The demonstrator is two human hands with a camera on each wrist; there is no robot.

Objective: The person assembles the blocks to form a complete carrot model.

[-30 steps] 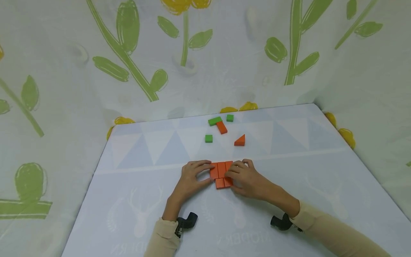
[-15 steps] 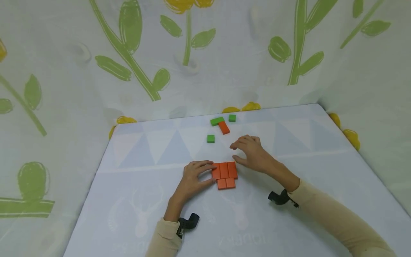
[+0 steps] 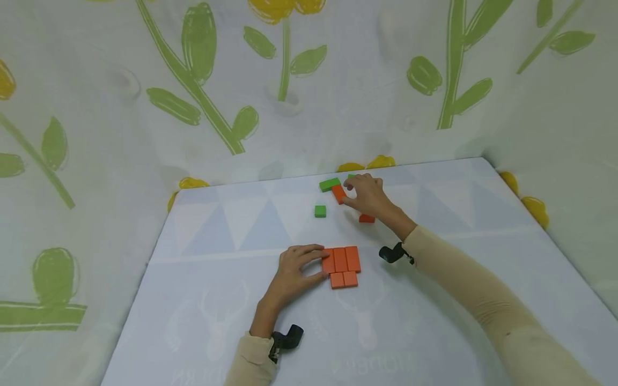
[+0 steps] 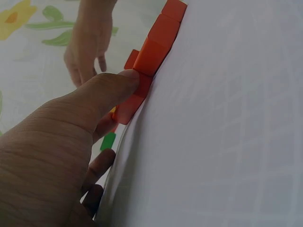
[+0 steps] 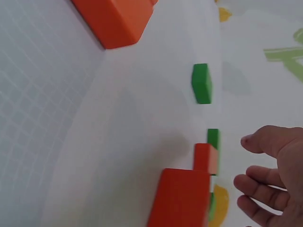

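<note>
Block (image 3: 338, 194) beside the right hand (image 3: 368, 195), parted and seemingly empty, I judge light, rigid, best side-pinched; left hand (image 3: 292, 271) pinches orange tile (image 3: 329, 265).

Far green block (image 3: 351, 176) — mostly hidden behind right grip (image 3: 369, 194), lone orange block (image 3: 367, 219) — partly covered, table lettering (image 3: 376, 364) blurred

Head view faces forward and down over the table (image 3: 183, 300); wrist views sit low, close (tilted sideways); head and left share orange blocks (image 3: 340, 259)

Orange blocks (image 3: 340, 259), perhaps faintly gridded tabletop (image 4: 236, 123)
</note>
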